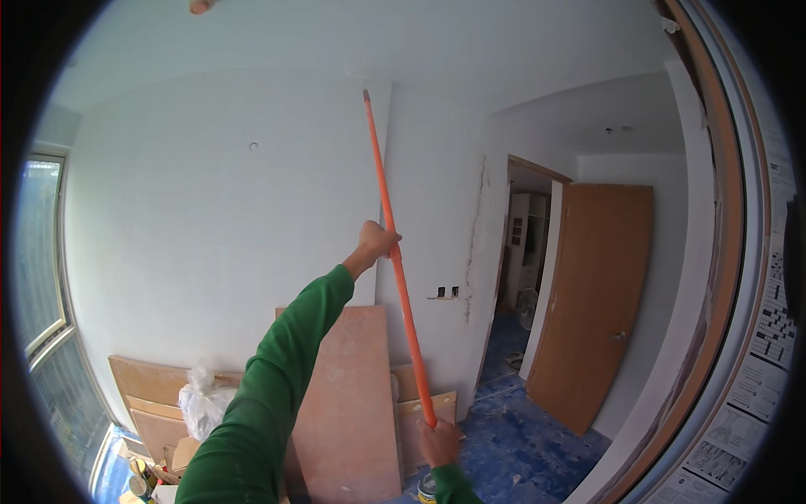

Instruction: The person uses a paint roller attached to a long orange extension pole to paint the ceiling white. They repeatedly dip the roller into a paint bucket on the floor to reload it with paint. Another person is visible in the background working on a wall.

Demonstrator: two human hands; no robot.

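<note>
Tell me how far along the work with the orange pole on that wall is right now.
Done: the wall looks evenly white. In hand: the left hand grips the orange pole mid-shaft and the right hand its lower end, its tip up at the ceiling line. Left: the rough, stained wall edge by the doorway looks unfinished.

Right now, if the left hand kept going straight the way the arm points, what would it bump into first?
The left hand, gripping the orange pole, points up and forward. Beyond the pole it holds, nothing stands between it and the white wall, so probably the wall near the corner comes first, though depth is hard to judge here.
</note>
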